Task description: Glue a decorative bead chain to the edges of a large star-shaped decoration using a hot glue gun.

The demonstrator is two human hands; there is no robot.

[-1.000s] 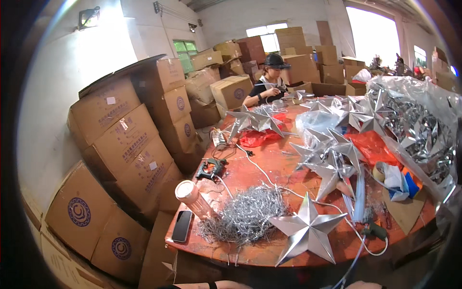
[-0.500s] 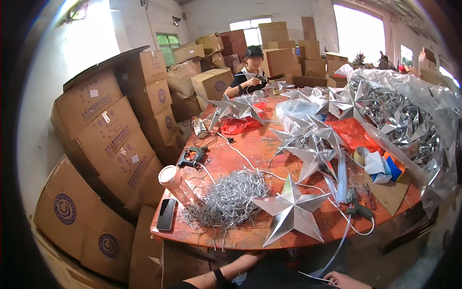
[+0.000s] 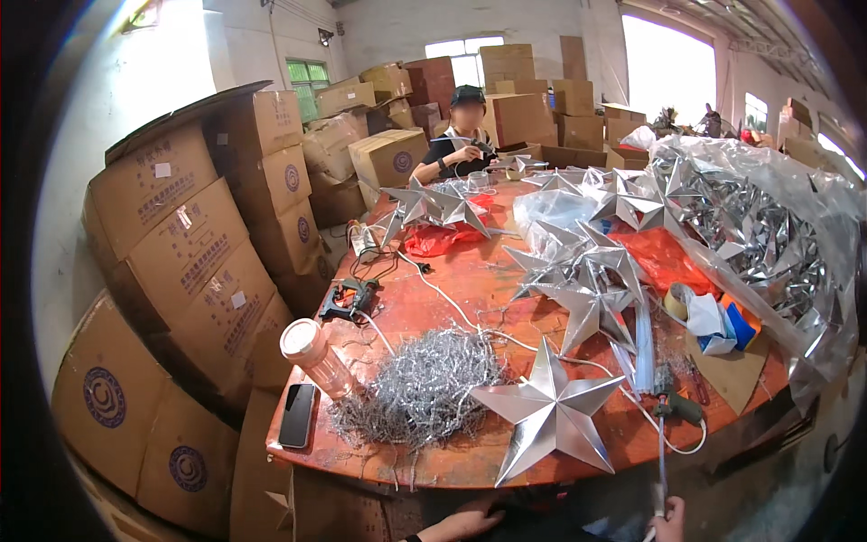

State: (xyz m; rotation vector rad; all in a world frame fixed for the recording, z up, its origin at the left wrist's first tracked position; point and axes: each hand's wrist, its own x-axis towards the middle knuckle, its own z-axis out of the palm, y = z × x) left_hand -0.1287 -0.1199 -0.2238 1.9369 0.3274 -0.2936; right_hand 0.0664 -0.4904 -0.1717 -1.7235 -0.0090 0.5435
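Observation:
Down by the table's front edge, my right hand (image 3: 670, 520) is closed around a pale, cord-like strand (image 3: 662, 470). The strand runs up to a dark green glue gun (image 3: 677, 405) lying on the table. My left hand (image 3: 471, 521) is low in front of the table edge, in shadow; its fingers are too dim to read. Above and between my hands, a large silver five-pointed star (image 3: 553, 406) lies at the front edge. To its left sits a tangled heap of silver tinsel-like strands (image 3: 429, 384). Several clear sticks (image 3: 643, 348) lie behind the glue gun.
A phone (image 3: 297, 415) and a pink-lidded bottle (image 3: 318, 357) stand at the left corner. Behind are another glue gun (image 3: 350, 299), stars (image 3: 582, 271) and a plastic bag full of stars (image 3: 759, 217). A co-worker (image 3: 461, 135) holds a tool at the far end. Cartons (image 3: 185, 235) line the left.
My right hand has moved right and now grips the pale strand, which has swung from a slant to nearly upright. My left forearm has drawn lower. The view has shifted slightly.

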